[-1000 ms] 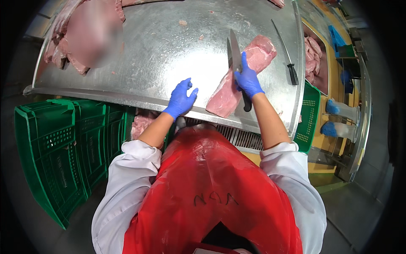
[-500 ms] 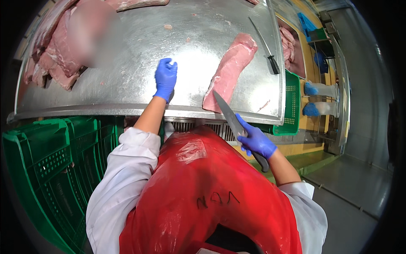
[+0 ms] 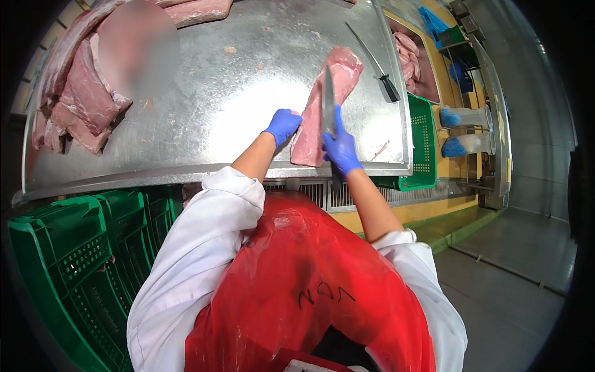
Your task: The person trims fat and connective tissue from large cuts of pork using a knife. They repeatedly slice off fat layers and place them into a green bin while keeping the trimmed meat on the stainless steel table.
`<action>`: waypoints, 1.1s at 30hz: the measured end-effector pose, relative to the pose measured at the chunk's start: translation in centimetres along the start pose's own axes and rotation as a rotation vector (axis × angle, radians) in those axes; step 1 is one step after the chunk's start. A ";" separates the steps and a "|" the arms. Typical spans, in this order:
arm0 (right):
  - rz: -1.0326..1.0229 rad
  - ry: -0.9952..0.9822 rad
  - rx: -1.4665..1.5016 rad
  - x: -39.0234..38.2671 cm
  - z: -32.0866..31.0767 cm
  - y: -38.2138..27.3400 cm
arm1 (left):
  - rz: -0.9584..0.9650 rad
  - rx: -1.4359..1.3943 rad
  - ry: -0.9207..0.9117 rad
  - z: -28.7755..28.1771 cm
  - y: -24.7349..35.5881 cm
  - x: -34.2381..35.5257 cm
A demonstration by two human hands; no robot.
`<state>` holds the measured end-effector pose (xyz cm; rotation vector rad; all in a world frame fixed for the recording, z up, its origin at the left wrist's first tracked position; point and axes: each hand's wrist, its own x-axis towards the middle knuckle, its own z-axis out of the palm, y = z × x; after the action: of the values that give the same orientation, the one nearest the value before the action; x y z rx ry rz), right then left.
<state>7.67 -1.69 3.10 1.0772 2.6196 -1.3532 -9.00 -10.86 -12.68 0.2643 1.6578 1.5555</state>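
A long, pale pink slab of meat lies on the steel table, angled away from me. My left hand, in a blue glove, grips the slab's left edge with curled fingers. My right hand, also gloved, holds a large knife by its dark handle, the blade over the slab and pointing away from me. To the right lies a sharpening steel with a black handle.
A pile of meat occupies the table's far left. Green crates stand below at left. At right are a tray of meat pieces, a green basket and clear holders with blue items.
My left hand has moved right onto the slab's edge. The knife, lowered toward me half a second ago, is back over the slab with its tip pointing forward.
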 end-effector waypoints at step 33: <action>0.053 -0.845 -0.162 -10.2 -2.1 -4.7 | 0.518 0.299 0.030 -11.6 9.5 -27.5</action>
<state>13.38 -7.90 10.83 0.3992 1.9983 -1.1906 -2.92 -35.14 6.09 0.8910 1.9452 1.6699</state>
